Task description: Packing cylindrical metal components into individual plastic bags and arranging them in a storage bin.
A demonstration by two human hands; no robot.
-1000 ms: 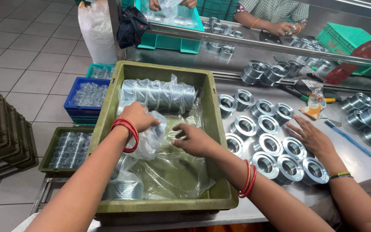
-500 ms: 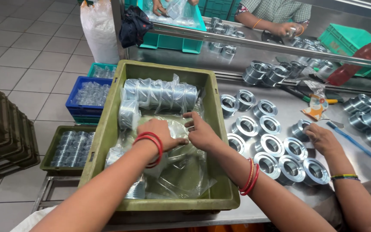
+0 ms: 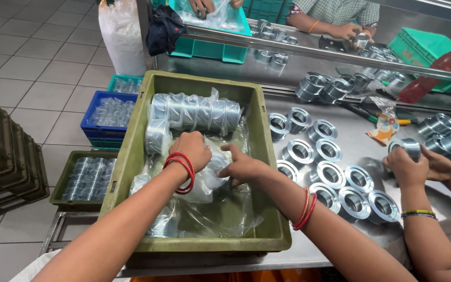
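Here, the person's left hand (image 3: 193,150) and right hand (image 3: 242,167) meet inside an olive-green plastic crate (image 3: 267,172) on a steel surface (image 3: 364,151), both closed on a bagged metal part (image 3: 214,166) wrapped in clear plastic at the crate's middle. The left grip curls over the top of the bundle, red bangles at the wrist; the right grip pinches the plastic from the side, fingers pointing left. Behind the hands, a row of wrapped ribbed metal cylinders (image 3: 197,112) lies along the crate's far wall, with loose clear bags (image 3: 220,214) spread over the near floor of the crate. Just right of the crate, unwrapped flanged metal rings (image 3: 340,177) stand in rows on the surface. At the right edge a co-worker's hands (image 3: 418,162) hold one such metal piece (that grip is closed around it). Across the surface, two more people handle parts near teal bins (image 3: 418,49). On the tiled floor to the left sit a blue crate (image 3: 92,122) and a low green tray (image 3: 61,190), both filled with wrapped parts.
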